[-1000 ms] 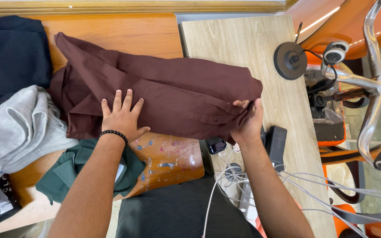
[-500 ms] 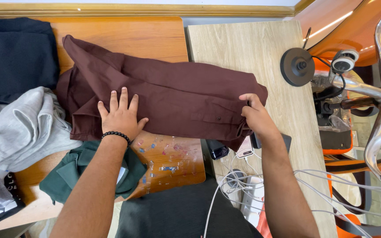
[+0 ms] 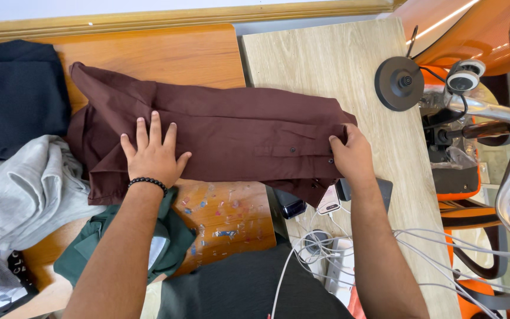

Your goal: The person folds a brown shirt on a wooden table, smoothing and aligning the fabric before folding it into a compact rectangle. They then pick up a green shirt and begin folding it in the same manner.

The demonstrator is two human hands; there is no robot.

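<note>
Maroon shirt [image 3: 231, 142], folded lengthwise, buttoned, rumpled across two tabletops.

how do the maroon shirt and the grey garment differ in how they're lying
The maroon shirt is spread fairly flat across the two tabletops, while the grey garment sits bunched in a loose heap at the left. The left hand presses flat on the maroon shirt and the right hand grips its right edge; neither hand touches the grey garment. The maroon shirt shows buttons; none are visible on the grey garment. Both are plain-coloured cloth.

Orange wooden table [image 3: 166, 56] beside pale wood desk [image 3: 326, 59]
</note>
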